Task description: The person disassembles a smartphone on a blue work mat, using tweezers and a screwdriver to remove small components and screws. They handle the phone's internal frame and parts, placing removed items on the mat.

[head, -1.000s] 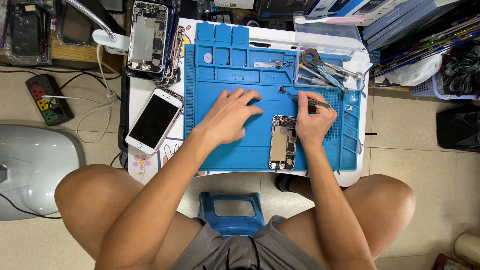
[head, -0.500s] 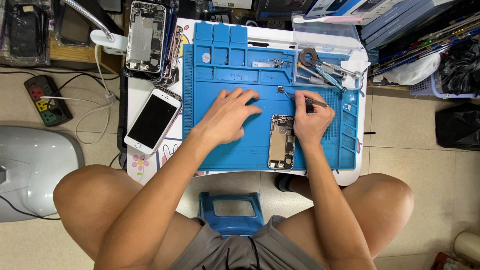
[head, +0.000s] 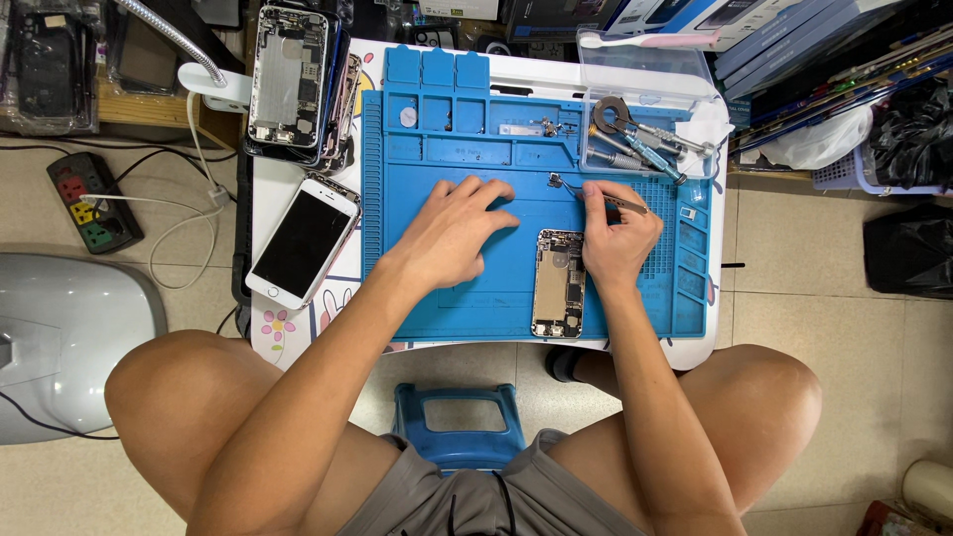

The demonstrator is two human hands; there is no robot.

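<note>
- Nearest to us, a blue stool (head: 459, 427) shows between our bare knees, below the blue mat (head: 476, 298).
- On the mat's near edge lies an opened phone body (head: 559, 284), its insides up, between our two hands.
- Our left hand (head: 452, 233) rests flat and open on the mat, just left of the phone body, gripping nothing.
- Our right hand (head: 617, 238) sits just right of the phone body, fingers closed on metal tweezers (head: 596, 195), whose tips point left over the mat, beyond the phone body.
- Left of the mat, a white phone (head: 303, 241) lies screen up on the white surface (head: 288, 328).
- At the mat's far right corner, screwdrivers (head: 640, 144) lie in a clear tray.
- Beyond the mat's far left corner sits a stack of phone housings (head: 295, 84).
</note>
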